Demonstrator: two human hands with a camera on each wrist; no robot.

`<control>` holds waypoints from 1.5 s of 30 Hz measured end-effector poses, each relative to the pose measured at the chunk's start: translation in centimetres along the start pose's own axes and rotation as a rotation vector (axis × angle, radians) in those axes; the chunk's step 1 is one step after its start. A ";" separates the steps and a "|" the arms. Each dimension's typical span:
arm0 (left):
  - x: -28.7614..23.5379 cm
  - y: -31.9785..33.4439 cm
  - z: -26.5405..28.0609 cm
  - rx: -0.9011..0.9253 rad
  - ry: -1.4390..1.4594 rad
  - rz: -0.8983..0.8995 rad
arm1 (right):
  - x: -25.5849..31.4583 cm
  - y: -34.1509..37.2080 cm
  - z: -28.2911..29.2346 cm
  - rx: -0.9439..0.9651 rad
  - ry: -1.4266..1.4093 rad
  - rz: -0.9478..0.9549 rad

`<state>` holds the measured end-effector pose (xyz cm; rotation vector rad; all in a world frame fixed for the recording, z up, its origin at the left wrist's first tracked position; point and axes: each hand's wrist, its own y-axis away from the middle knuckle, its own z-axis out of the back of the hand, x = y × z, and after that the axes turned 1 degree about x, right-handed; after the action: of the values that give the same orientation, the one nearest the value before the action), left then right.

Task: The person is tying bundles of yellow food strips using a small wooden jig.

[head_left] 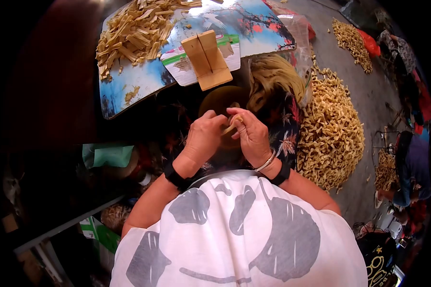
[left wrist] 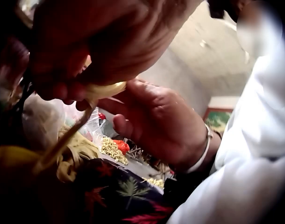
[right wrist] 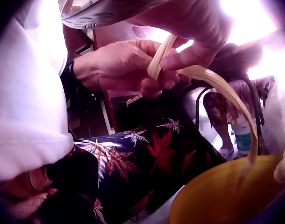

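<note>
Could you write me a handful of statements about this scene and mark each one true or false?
1. The left hand and right hand both hold a pale strip. True.
2. The bangle is on the left wrist. False: the bangle is on the right wrist.
3. A big heap of pale, twisted pieces lies on the floor to the person's right. True.
4. The slotted wooden stand is on the floor. False: the stand is on the table.
5. The shirt is plain red. False: the shirt is white with grey shapes.
</note>
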<state>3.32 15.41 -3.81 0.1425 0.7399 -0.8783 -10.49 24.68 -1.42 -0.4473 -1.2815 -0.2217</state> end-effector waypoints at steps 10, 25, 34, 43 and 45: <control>-2.6 0.0 1.3 -0.120 -0.243 -0.112 | -3.9 -0.3 -1.6 0.116 -0.317 -0.616; -1.6 0.0 0.8 -0.129 0.016 0.024 | -4.0 -0.7 -1.2 0.360 -0.942 -0.864; -1.5 0.8 1.0 -0.325 0.537 0.268 | -0.6 -1.7 -1.4 0.247 -0.029 -0.248; -1.1 0.8 5.2 -0.401 0.217 0.081 | 0.3 -2.3 0.5 0.345 0.461 0.296; 0.8 0.8 5.4 -0.435 0.175 0.094 | -0.6 -2.1 1.3 0.303 0.651 0.357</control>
<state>7.11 13.29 -0.46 -0.1337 1.0625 -0.6032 -12.63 23.30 -1.29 -0.2986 -0.5680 0.1262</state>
